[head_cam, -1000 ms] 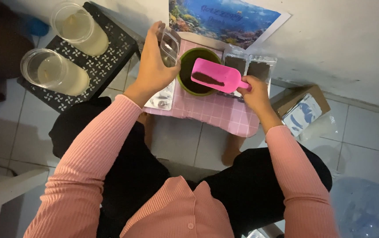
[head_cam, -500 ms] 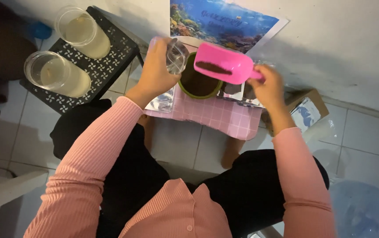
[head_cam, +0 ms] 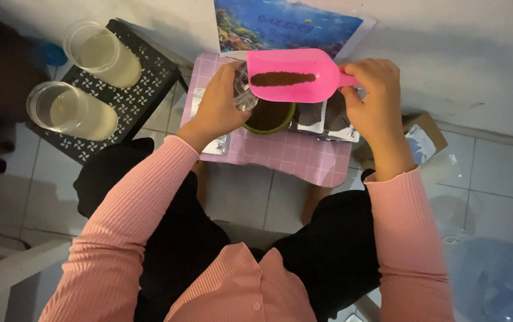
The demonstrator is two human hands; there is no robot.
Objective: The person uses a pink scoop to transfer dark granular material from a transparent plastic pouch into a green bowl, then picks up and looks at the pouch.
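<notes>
- Pink checked table (head_cam: 280, 158) below: the pink scoop (head_cam: 292, 76), clasped in the right hand (head_cam: 375, 89), has lifted off the green bowl (head_cam: 268, 118), brown powder aboard.
- Left hand (head_cam: 223, 101) grips the clear bag (head_cam: 243, 95), now meeting the scoop's lip.

pink scoop (head_cam: 295, 74) with brown powder, level

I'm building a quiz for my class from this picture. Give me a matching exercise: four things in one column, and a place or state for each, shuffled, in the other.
Things:
1. pink scoop
2. small clear container
3. green bowl
4. two clear jars

Places or states:
A. stand on the black stool
B. sits on the pink checked cloth, under the scoop
C. held in the left hand
D. held by the right hand, with a line of brown powder in it

Pairs: 1-D, 2-C, 3-B, 4-A
</notes>
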